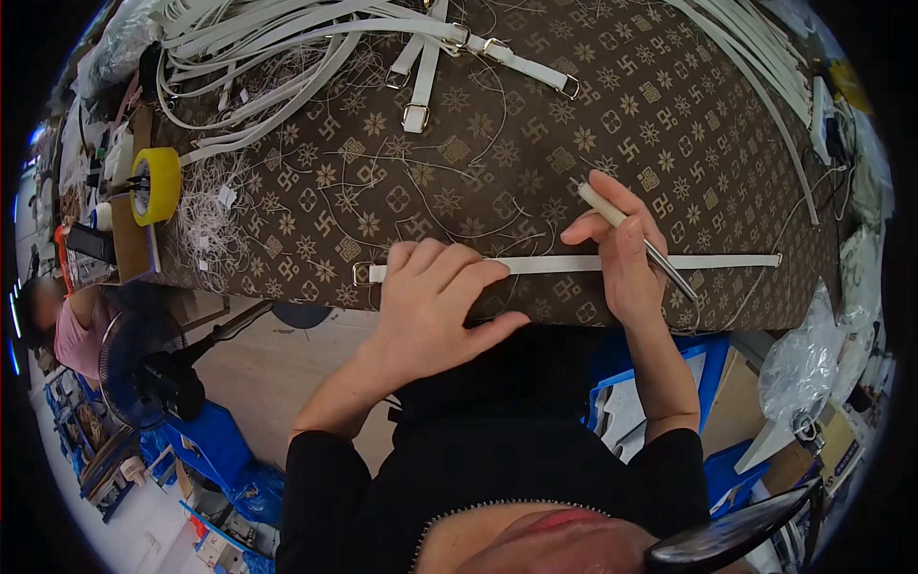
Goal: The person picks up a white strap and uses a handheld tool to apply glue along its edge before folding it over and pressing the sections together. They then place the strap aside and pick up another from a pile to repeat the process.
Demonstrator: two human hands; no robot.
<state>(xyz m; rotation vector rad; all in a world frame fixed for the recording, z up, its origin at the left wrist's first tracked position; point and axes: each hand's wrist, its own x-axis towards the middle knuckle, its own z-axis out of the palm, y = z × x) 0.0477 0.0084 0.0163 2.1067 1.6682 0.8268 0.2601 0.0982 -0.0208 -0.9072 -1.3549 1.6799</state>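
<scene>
A narrow white strap [550,264] lies across the patterned brown cloth near the table's front edge, a metal buckle at its left end. My left hand [426,301] rests flat over the strap just right of that buckle, fingers lying on it and thumb spread away. Above the strap's middle, my right hand [631,253] is closed around a slim pen-shaped tool [604,205]. The tool has a cream barrel and a metallic lower part; its upper tip points up and left, away from the strap.
White straps with buckles [416,115] are heaped at the back left, and more straps [746,48] lie at the back right. Loose thread clippings [210,225] pile beside a yellow tape roll [156,187]. A fan [143,368] and another person [76,330] are at left.
</scene>
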